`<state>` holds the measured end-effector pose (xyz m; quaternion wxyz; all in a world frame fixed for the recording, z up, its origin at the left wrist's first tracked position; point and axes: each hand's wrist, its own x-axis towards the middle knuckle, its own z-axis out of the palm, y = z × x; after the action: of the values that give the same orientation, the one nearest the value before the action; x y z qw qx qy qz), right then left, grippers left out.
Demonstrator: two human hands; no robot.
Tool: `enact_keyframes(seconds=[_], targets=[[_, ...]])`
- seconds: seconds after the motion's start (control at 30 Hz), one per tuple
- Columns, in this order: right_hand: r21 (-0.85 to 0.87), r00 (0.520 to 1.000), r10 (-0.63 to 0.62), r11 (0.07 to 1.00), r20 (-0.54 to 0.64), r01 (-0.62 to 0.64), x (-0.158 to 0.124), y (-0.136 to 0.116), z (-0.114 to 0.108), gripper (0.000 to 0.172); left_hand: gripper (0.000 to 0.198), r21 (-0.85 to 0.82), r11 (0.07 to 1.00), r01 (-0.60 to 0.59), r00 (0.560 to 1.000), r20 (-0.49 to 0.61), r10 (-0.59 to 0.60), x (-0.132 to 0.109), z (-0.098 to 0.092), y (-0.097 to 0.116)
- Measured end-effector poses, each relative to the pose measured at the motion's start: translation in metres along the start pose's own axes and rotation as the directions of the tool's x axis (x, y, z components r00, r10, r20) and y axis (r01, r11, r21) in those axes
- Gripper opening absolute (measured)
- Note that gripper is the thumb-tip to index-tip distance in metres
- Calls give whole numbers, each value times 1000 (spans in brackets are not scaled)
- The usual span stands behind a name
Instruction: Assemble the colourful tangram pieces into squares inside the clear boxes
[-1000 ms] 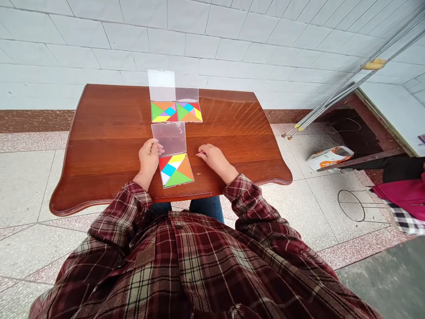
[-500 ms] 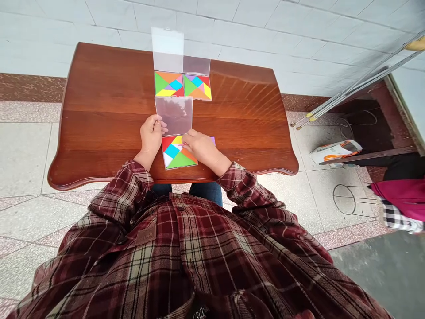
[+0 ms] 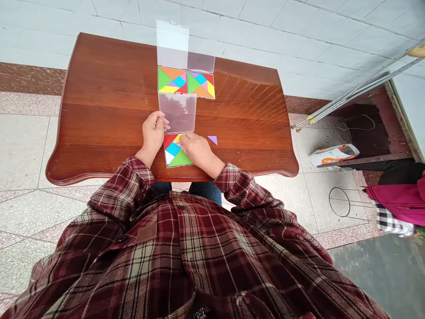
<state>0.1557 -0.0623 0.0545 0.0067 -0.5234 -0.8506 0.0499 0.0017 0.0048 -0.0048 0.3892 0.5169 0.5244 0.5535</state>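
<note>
A tangram set in a flat case (image 3: 181,160) lies near the table's front edge, its clear lid (image 3: 179,111) raised. My left hand (image 3: 153,134) has its fingers closed on the left edge of that lid. Over the top right of the case, my right hand (image 3: 200,151) pinches a small pink tangram piece (image 3: 178,144), mostly hidden by the fingers. Red, yellow, blue and green pieces show in the case, with a white gap at the lower left. Just right of my right hand, a purple triangle (image 3: 213,140) lies loose on the wood.
Two more tangram cases, a left one (image 3: 166,78) and a right one (image 3: 194,83), lie filled behind with lids up. The brown wooden table (image 3: 109,110) stands against a tiled wall. On the right are crutches (image 3: 335,99), a white-and-orange bag (image 3: 327,154) and a person's magenta garment (image 3: 395,195).
My right hand has shifted slightly left and inward over the case, leaving the purple triangle in full view. The left hand stays at the lid. The whole view has shifted a little.
</note>
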Motion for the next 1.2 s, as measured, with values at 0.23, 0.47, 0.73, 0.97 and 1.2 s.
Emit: enact_keyframes(seconds=[0.23, 0.47, 0.73, 0.97, 1.2], targets=[[77, 999, 24, 997, 47, -27, -4, -3, -3, 28, 10, -8, 1000, 17, 1000, 3, -17, -1, -1, 3], [214, 991, 129, 970, -38, -118, -12, 18, -10, 27, 11, 9, 1000, 8, 1000, 8, -8, -1, -2, 3], [242, 995, 84, 966, 54, -94, -6, 10, -6, 20, 13, 20, 1000, 24, 1000, 6, -24, -2, -2, 5], [291, 980, 189, 943, -69, -161, -15, 37, -14, 19, 13, -2, 1000, 29, 1000, 3, -29, -2, -1, 6], [214, 901, 432, 878, 37, -429, -28, 86, -19, 24, 13, -29, 998, 57, 998, 1, -57, -1, -2, 7]])
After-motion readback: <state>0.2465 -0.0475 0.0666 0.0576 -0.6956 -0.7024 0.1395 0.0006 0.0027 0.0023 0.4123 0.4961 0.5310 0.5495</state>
